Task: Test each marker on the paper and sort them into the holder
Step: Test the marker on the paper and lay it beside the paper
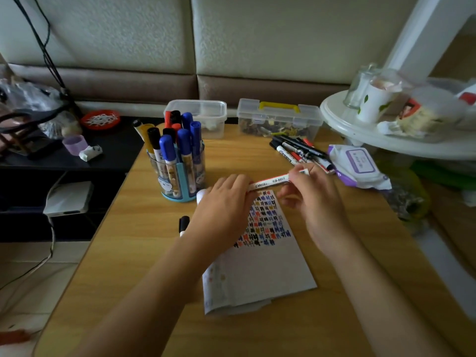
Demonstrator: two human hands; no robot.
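A white marker [270,182] lies level above the paper, held at both ends. My left hand [226,199] grips its left end and my right hand [311,191] grips its right end. Below them the white paper [260,261] carries rows of black, blue and red test marks near its top. The round blue holder [180,173] stands to the left, filled with several blue, black and red capped markers. A pile of loose markers [298,152] lies at the back right of the wooden table. A black-capped marker [183,225] lies left of my left forearm, partly hidden.
Two clear plastic boxes [203,117] [280,119] stand at the table's back edge. A purple wet-wipe pack [358,166] lies right of the loose markers. A white round stand [386,135] with cups crowds the right. A black shelf [77,155] sits on the left.
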